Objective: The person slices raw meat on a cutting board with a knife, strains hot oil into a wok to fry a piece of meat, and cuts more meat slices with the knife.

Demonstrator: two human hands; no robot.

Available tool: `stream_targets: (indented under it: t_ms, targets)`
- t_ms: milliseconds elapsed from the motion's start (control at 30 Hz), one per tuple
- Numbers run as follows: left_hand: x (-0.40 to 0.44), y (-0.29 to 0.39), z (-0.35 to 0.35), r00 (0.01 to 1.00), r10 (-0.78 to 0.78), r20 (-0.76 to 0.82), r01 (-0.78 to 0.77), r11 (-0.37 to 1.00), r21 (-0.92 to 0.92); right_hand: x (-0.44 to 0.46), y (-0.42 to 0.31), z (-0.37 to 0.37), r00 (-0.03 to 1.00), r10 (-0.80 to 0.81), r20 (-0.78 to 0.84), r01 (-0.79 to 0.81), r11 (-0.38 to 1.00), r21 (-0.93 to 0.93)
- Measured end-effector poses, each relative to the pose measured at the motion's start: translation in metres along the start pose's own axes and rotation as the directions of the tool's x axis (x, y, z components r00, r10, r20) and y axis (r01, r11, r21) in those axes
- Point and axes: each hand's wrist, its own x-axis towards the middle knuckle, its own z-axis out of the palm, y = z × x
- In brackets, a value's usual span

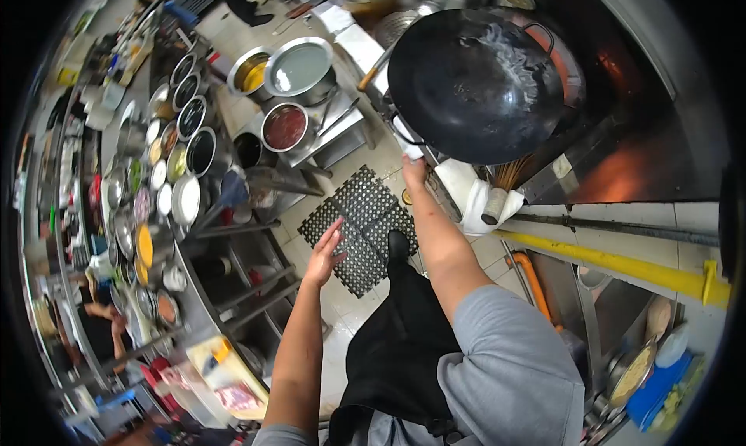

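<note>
My right hand (415, 171) is closed on a folded white cloth (407, 140) at the near side handle of a large black wok (474, 88). How far the fingers go round the handle is hidden. Steam or a watery sheen shows inside the wok, which sits on the stove, and a loop handle (540, 36) stands on its far rim. My left hand (323, 256) hangs over the floor mat with its fingers apart, holding nothing.
A bamboo brush (505, 183) rests beside a white cloth (460, 183) at the stove edge. Metal pots of red sauce (285, 127), yellow liquid (252, 74) and cloudy water (298, 67) stand on a side table. A yellow pipe (614, 261) runs along the stove front.
</note>
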Motion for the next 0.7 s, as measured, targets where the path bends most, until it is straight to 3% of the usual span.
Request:
stream_targets:
  t_ms: [67, 133, 200, 267, 333, 400, 467, 500, 533, 600, 633, 700]
  targets:
    - [0.04, 0.024, 0.008, 0.998, -0.016, 0.065, 0.017, 1.0, -0.014, -0.002, -0.006, 0.004, 0.994, -0.063, 0.089, 0.085, 0.959, -0.269]
    - [0.088, 0.042, 0.018, 0.989, -0.053, 0.138, 0.06, 0.997, -0.044, -0.047, -0.061, -0.035, 0.957, 0.04, 0.289, -0.06, 0.996, 0.059]
    - [0.131, 0.061, 0.047, 0.989, -0.092, 0.117, 0.093, 0.996, -0.005, -0.085, -0.113, -0.067, 0.902, 0.17, 0.396, -0.259, 0.949, 0.181]
    - [0.176, 0.072, 0.078, 0.973, -0.229, 0.021, 0.23, 0.972, -0.045, -0.095, -0.08, -0.045, 0.911, 0.102, 0.401, -0.337, 0.744, 0.577]
    - [0.214, 0.071, 0.107, 0.966, -0.258, 0.009, 0.258, 0.964, -0.056, -0.105, -0.09, -0.04, 0.858, 0.061, 0.509, -0.459, 0.534, 0.71]
    - [0.28, 0.03, 0.104, 0.991, -0.116, 0.062, 0.122, 0.988, -0.097, -0.111, -0.104, -0.041, 0.863, 0.013, 0.505, -0.439, 0.516, 0.736]
    - [0.275, 0.061, 0.114, 0.985, 0.014, -0.175, 0.047, 0.939, 0.341, -0.111, -0.118, -0.054, 0.801, 0.087, 0.593, -0.557, 0.474, 0.682]
    - [0.269, 0.079, 0.119, 0.949, 0.211, -0.235, -0.039, 0.817, 0.575, -0.112, -0.125, -0.061, 0.807, 0.136, 0.575, -0.556, 0.502, 0.662]
    - [0.271, 0.09, 0.118, 0.949, 0.222, -0.224, -0.053, 0.813, 0.58, -0.112, -0.125, -0.063, 0.815, 0.182, 0.551, -0.554, 0.526, 0.646]
    - [0.273, 0.106, 0.115, 0.977, 0.214, 0.011, -0.167, 0.725, 0.668, -0.106, -0.112, -0.055, 0.841, 0.204, 0.501, -0.518, 0.571, 0.637]
    - [0.285, 0.1, 0.119, 0.956, 0.289, 0.04, -0.234, 0.675, 0.7, -0.105, -0.114, -0.042, 0.87, 0.261, 0.419, -0.489, 0.571, 0.659]
    - [0.303, 0.082, 0.12, 0.953, 0.286, 0.1, -0.267, 0.638, 0.722, -0.097, -0.121, -0.013, 0.884, 0.416, 0.214, -0.444, 0.601, 0.665]
